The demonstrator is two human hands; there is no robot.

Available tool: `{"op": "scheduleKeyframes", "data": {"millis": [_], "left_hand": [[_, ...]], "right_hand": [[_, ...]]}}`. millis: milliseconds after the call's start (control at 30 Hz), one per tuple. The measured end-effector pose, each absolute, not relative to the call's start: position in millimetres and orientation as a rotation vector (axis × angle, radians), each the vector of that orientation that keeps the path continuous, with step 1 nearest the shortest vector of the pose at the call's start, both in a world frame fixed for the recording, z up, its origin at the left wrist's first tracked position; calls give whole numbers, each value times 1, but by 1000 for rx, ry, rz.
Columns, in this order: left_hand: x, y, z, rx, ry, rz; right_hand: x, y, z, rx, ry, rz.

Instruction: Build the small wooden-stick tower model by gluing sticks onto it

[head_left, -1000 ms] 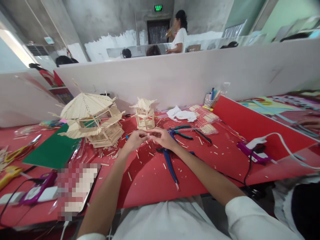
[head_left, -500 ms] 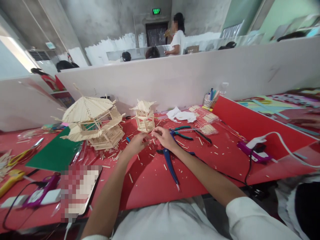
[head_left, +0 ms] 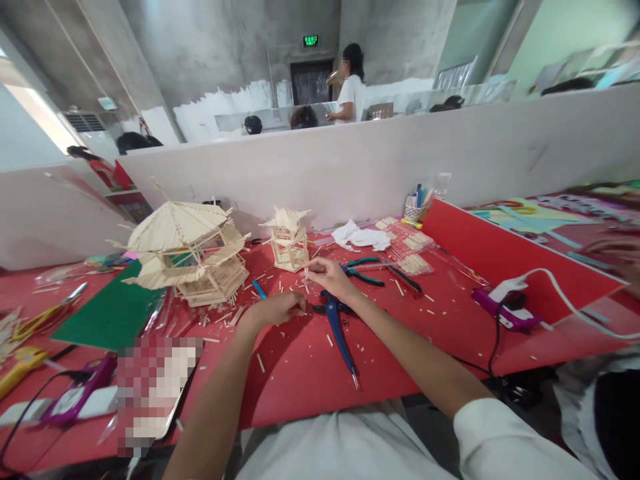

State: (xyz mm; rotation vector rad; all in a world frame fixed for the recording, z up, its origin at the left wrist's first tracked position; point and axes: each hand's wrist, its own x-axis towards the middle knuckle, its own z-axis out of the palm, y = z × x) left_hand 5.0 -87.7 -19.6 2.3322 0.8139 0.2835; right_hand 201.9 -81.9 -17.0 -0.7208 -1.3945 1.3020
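Note:
My right hand [head_left: 329, 276] is pinched on a small pale wooden stick [head_left: 307, 272], just in front of a little wooden-stick pavilion model [head_left: 290, 250]. Lower and to the left, my left hand [head_left: 281, 308] is closed with its fingers curled down; whatever they hold, if anything, is too small to make out. A blue-handled cutter [head_left: 339, 333] lies on the red tabletop [head_left: 310, 383] between my forearms. Behind my right hand rest teal-handled pliers [head_left: 365, 270]. The larger stick pavilion model [head_left: 187, 257] stands to the left of both hands.
Stick offcuts are scattered over the tabletop. At left lie a green board [head_left: 107, 307], a tablet-like device [head_left: 160, 393] and a purple power strip [head_left: 75, 393]. A red board [head_left: 510, 257] leans at right near another power strip [head_left: 505, 310]. Bagged sticks [head_left: 407, 247] and white tissue [head_left: 359, 237] lie behind.
My hands have drawn apart: the left has moved down and its fingers have curled in, while the right stays near the small model with the stick. The view has tilted slightly.

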Motion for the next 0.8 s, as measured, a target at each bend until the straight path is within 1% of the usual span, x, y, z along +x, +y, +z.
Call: {"op": "scheduleKeyframes", "data": {"millis": [200,300,600,800], "left_hand": [[2,-83,-7,2208,975,821],[5,-83,0,2069,1031,980],[15,-82,-7,1770,1048,1063],[21,-88,-4,1575,1021,1084]], "right_hand": [[205,-82,-18,-763,-1357,1316],[204,-84,-18,-808,-1326,1316],[202,-86,-20,-827,-1328,1418],[199,-84,-23,-820,-1351,1400]]}}
